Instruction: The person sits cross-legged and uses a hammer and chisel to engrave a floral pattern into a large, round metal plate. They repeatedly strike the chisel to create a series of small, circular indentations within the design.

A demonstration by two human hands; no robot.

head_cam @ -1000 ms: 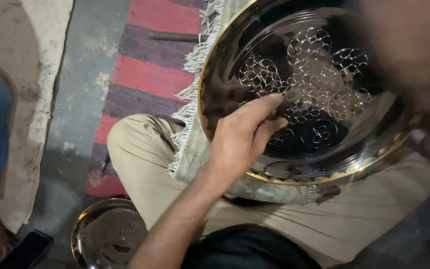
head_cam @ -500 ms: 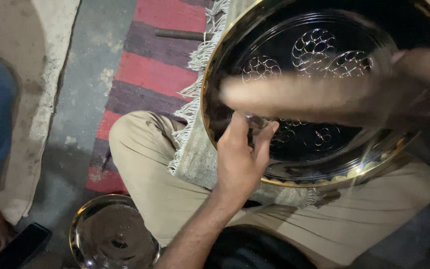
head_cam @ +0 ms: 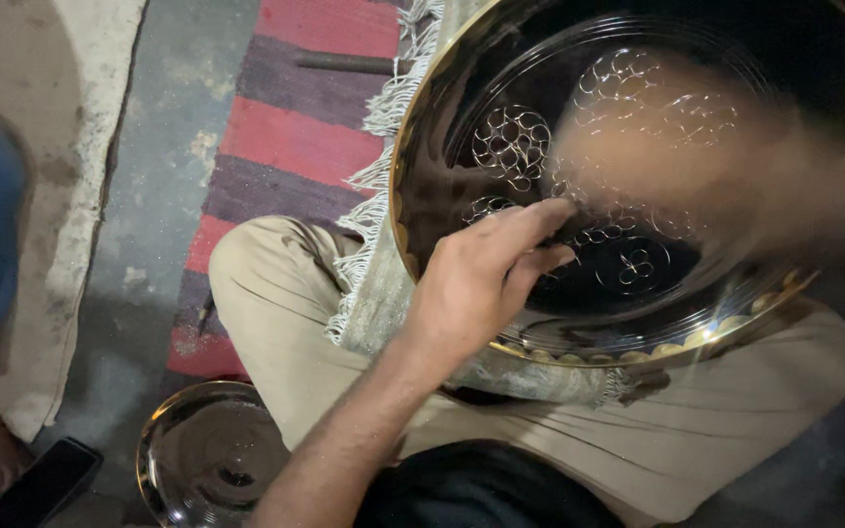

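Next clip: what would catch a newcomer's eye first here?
The big shiny metal tray with engraved circle patterns fills the upper right, resting on the person's lap. The left hand presses its fingertips on the tray; the right hand is a blur across it. A smaller tray lies bottom left.

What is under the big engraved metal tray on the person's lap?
A pale fringed cloth lies under the engraved tray, draped over the beige-trousered legs. The left hand rests on the tray. How far the cloth extends beneath is hidden.
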